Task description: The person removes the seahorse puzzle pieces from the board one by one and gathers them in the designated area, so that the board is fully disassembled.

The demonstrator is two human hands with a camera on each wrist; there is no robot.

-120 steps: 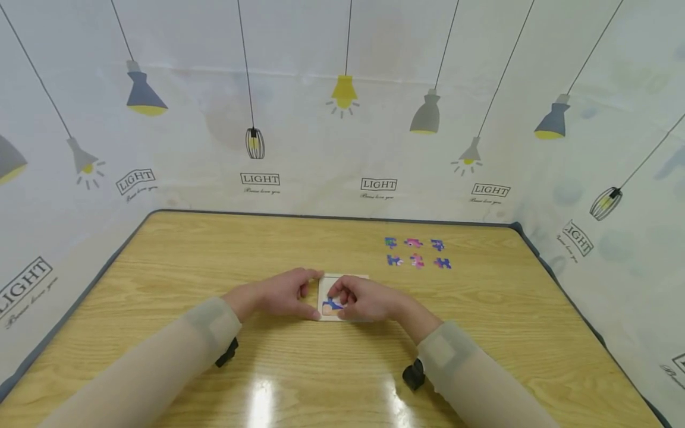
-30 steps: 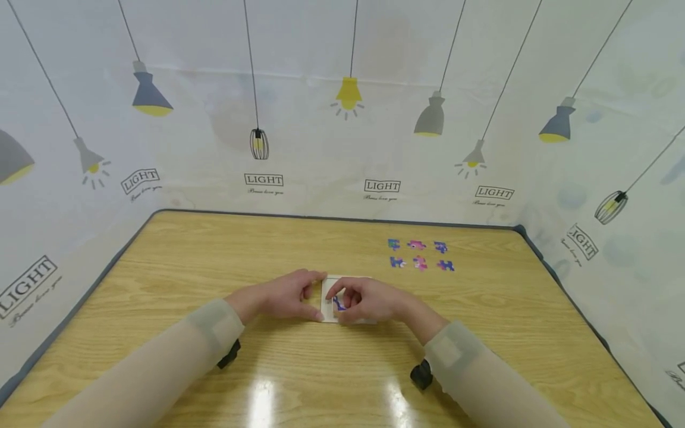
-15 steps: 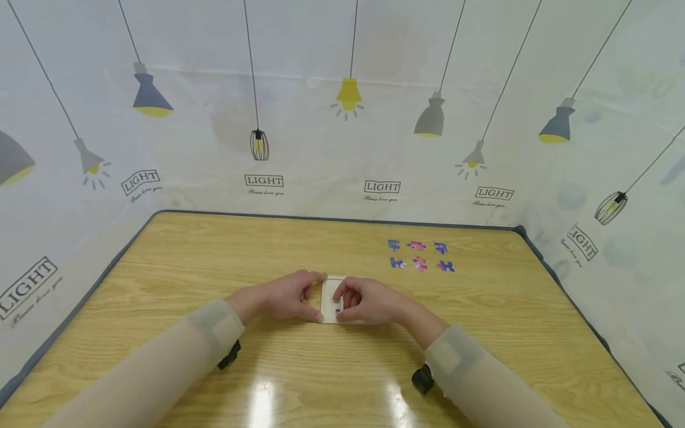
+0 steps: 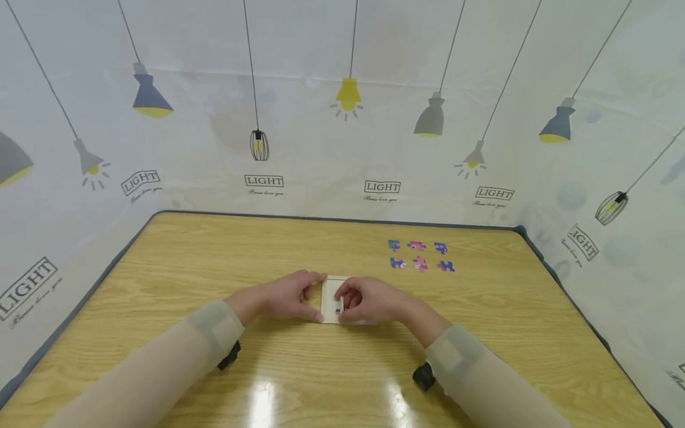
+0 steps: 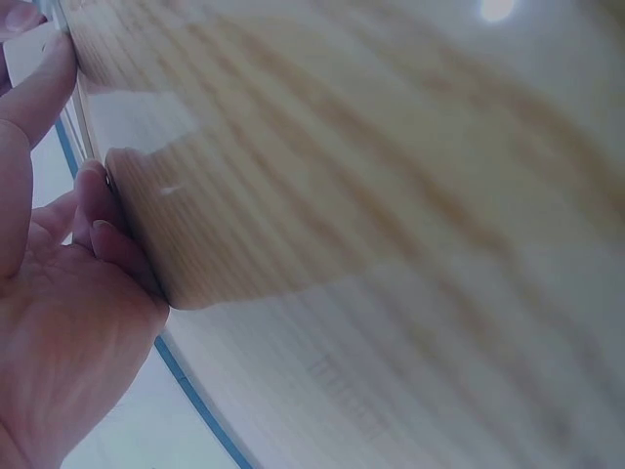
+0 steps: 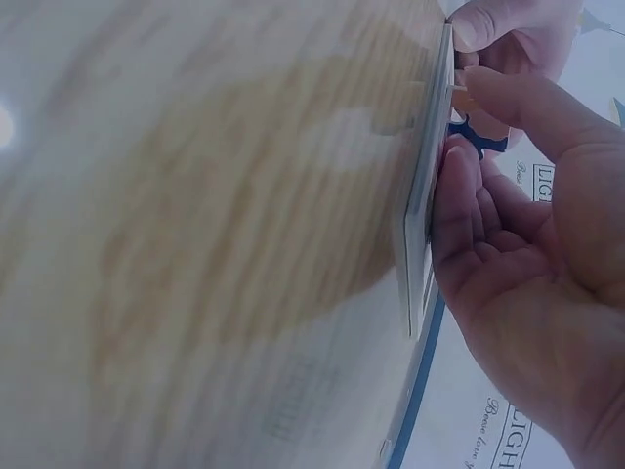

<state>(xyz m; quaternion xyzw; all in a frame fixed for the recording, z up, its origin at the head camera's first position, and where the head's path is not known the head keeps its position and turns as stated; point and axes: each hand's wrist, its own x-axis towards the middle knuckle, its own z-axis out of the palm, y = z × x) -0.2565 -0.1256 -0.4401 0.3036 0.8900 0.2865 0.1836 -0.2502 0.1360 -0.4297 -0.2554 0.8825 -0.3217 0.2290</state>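
My left hand (image 4: 289, 294) holds the left side of a small pale puzzle board (image 4: 330, 292), its index finger at the far corner and thumb at the near corner. Over the board, my right hand (image 4: 371, 300) pinches a jigsaw piece between thumb and fingers. In the right wrist view that jigsaw piece (image 6: 480, 139) shows dark blue and orange and stands tilted up off the board. From the head view it is seen nearly edge-on. The right hand covers the right part of the board, so what lies there is hidden.
Several loose jigsaw pieces lie in two rows at the back right, among them a pink piece (image 4: 416, 245) and a blue piece (image 4: 446, 266). They rest on a wood-grain table (image 4: 225, 249) with a dark edge, against a lamp-patterned backdrop (image 4: 310, 148).
The jigsaw piece, earlier showing its blue and orange face near the board's lower left, is now turned nearly edge-on and slightly further right in the right hand. The left hand stays at the board.
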